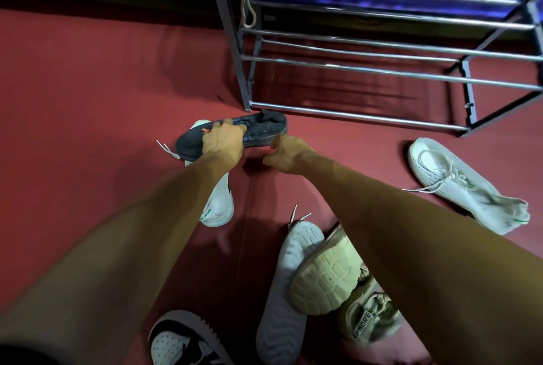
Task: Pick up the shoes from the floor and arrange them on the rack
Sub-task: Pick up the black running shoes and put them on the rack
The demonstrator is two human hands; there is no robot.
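just short of the near-left foot of the rack, the dark shoe lies lengthwise left to right, gripped round its middle by the left hand, while the right hand, loosely curled and holding nothing, sits just beside its right end.

Home entryway: shoe rack, scattered shoes.

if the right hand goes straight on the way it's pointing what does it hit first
Most likely the black knit sneaker that the left hand grips. The right hand points up and left at it, its fingers close to the sole edge. Depth is unclear, so they may be touching.
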